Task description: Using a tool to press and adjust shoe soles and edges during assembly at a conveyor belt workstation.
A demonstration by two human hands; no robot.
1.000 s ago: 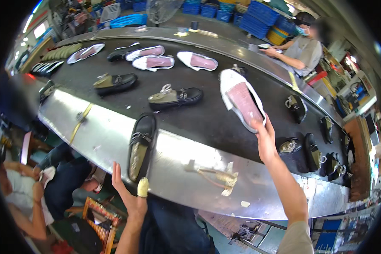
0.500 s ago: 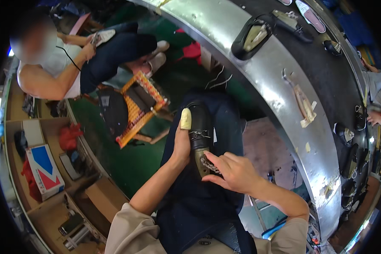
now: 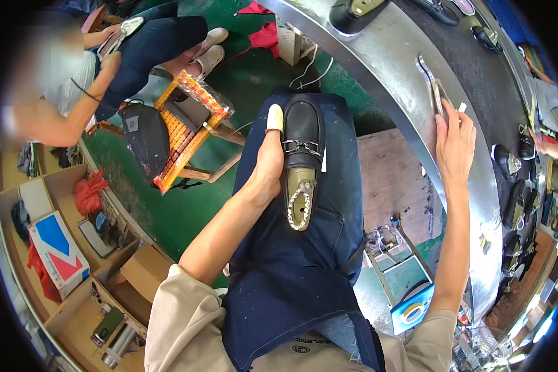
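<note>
On my lap lies a black loafer (image 3: pixel 302 124) with a metal bit across its upper, toe pointing away from me. An olive shoe last (image 3: pixel 301 177) fills it, and a loop of pale twisted cord (image 3: pixel 299 204) lies over the heel end. My left hand (image 3: pixel 270 158) grips the shoe from its left side; the thumb wears a pale yellow cover. On the metal bench to the right, my right hand (image 3: pixel 454 139) has its fingers over the wrapped handle of a hooked metal tool (image 3: pixel 426 71). The hand partly hides that handle.
The curved metal bench edge (image 3: pixel 397 68) sweeps along my right, with several dark shoes beyond it. Another black shoe (image 3: pixel 353 13) stands at its far end. Left are a woven stool (image 3: pixel 186 133), a seated person holding a shoe, and wooden compartments (image 3: pixel 56 186) with boxes.
My right hand has left the cord at the shoe's heel and moved right onto the tool on the bench. My left hand still holds the loafer. The view has shifted.
</note>
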